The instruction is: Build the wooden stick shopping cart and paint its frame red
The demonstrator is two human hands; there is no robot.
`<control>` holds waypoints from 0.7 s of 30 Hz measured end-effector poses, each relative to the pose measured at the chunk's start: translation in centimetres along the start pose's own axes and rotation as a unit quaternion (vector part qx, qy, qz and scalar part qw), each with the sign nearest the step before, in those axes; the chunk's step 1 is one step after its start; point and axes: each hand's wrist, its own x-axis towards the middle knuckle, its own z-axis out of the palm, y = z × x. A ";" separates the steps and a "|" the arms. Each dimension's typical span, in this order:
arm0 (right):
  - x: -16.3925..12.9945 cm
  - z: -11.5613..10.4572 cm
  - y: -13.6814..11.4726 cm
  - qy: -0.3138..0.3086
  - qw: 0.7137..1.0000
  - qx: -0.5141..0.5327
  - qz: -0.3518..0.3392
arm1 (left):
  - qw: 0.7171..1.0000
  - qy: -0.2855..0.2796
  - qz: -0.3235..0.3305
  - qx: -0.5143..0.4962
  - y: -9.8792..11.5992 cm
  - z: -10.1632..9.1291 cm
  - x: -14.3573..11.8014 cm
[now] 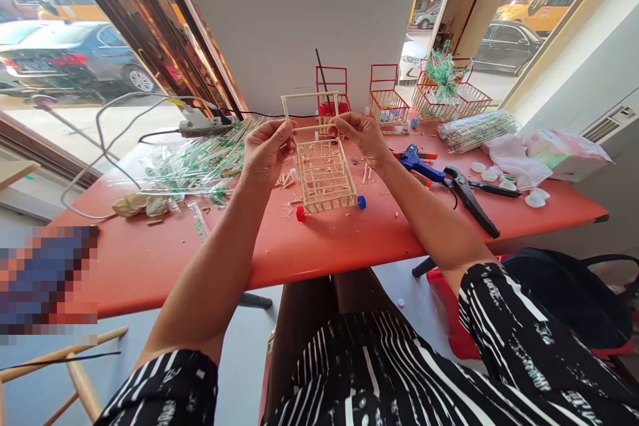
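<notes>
A small cart made of pale wooden sticks (322, 174) stands on the orange table (349, 239), with a red wheel at its front left and a blue wheel at its front right. A stick-frame handle rises from its back. My left hand (265, 150) pinches the left side of that handle frame. My right hand (360, 135) pinches the right side. Both hands hold the cart's upper back edge, and its wheels rest on or just above the tabletop.
A blue glue gun (417, 161) and black pliers (469, 194) lie to the right. Red-handled stick carts (387, 101) stand at the back. Plastic-wrapped sticks (200, 163) lie left, a bundle (476, 130) right, near white caps (534, 198). A power strip (202, 123) sits back left.
</notes>
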 end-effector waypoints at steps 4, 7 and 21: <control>0.0 -0.1 -0.1 -0.003 1.000 -0.007 -0.015 | 1.000 0.007 0.001 -0.002 -0.2 0.0 0.1; -0.1 -0.3 -0.4 -0.020 0.999 -0.029 -0.015 | 1.000 0.014 -0.006 0.007 -0.4 0.0 0.2; 0.2 -0.7 -0.8 0.020 0.999 -0.049 -0.013 | 0.999 -0.002 0.026 0.046 0.1 0.0 0.1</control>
